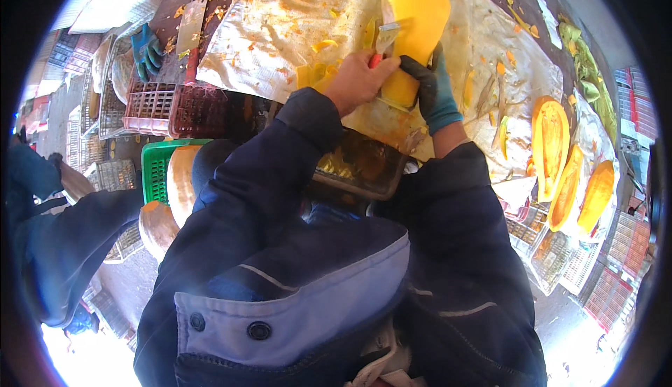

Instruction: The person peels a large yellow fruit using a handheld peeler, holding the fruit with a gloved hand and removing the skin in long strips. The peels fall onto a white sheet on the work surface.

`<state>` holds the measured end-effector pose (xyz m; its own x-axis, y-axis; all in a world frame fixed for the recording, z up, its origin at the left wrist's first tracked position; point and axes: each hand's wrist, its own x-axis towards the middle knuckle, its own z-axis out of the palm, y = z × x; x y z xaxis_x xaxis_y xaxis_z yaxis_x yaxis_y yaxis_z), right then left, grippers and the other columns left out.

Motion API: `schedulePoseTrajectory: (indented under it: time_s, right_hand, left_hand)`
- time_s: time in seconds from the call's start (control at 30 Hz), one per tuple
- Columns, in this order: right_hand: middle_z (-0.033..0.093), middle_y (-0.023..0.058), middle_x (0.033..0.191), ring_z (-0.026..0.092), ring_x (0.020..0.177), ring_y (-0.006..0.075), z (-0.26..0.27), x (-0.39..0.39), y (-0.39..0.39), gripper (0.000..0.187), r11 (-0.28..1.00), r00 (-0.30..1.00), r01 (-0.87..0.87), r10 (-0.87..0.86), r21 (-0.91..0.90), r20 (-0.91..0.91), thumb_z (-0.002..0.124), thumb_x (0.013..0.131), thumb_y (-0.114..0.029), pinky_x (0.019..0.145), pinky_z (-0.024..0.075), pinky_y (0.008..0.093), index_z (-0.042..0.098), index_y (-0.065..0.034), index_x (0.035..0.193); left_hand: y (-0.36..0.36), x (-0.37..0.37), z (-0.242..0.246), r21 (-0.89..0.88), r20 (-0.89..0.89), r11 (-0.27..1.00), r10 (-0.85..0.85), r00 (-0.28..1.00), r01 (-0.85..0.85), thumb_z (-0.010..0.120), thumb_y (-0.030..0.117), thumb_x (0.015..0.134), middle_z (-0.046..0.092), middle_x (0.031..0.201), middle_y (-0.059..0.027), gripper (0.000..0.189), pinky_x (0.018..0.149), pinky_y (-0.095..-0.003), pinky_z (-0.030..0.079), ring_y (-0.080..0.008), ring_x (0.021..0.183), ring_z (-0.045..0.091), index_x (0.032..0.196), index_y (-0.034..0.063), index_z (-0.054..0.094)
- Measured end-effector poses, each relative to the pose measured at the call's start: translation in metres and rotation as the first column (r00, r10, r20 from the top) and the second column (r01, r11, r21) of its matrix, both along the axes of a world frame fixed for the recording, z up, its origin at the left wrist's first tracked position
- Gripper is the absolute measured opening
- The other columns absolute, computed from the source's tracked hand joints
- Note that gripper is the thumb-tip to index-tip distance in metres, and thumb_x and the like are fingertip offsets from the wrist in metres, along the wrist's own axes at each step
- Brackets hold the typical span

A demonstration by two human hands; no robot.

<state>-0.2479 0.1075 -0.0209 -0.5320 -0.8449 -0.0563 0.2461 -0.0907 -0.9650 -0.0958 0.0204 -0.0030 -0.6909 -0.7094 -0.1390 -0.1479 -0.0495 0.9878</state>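
My bare left hand [362,79] grips the red handle of a peeler [388,35], its metal head against the side of a large yellow squash [420,3]. The squash looks mostly peeled, with a paler strip along its left side. My right hand [438,93], in a dark-palmed blue work glove, holds the squash low on its right side. Beneath both hands lies a pale, stained sheet [273,35] over the table. Peel strips [315,74] are scattered on it, several just left of my left hand.
A cleaver [191,27] and a blue glove [146,51] lie at the left. Halved squash [550,145] rest at the right. A dark bin [362,169] sits below the table edge. Unpeeled squash [184,177] stand by a green crate [153,171]. Another person [79,240] is at far left.
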Motion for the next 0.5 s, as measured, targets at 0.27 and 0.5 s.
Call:
schedulePoseTrajectory:
  time_s: [0.27,0.5]
  right_hand:
    - [0.061,0.0291,0.134,0.059,0.126,0.0406,-0.018,-0.010,-0.013,0.097,0.855,0.783,0.367,-0.072,0.366,-0.618,0.071,0.087,-0.059,0.101,0.0477,0.0425,0.035,0.0035,0.152]
    - [0.062,0.0263,0.135,0.061,0.124,0.0365,-0.030,-0.008,-0.018,0.099,0.886,0.787,0.364,-0.127,0.288,-0.604,0.074,0.085,-0.059,0.102,0.0480,0.0411,0.036,0.0037,0.151]
  left_hand:
    - [0.025,0.004,-0.030,-0.166,0.013,0.986,0.022,1.000,-0.020,0.062,0.035,0.101,0.063,0.071,-0.0042,0.040,0.060,-0.0330,0.046,-0.0133,0.067,0.058,0.093,-0.0039,0.065]
    - [-0.069,-0.021,-0.033,-0.481,-0.145,0.862,0.102,0.984,-0.160,0.049,0.045,0.105,0.054,0.063,-0.0036,0.049,0.051,-0.0328,0.040,-0.0107,0.052,0.049,0.089,0.0014,0.063]
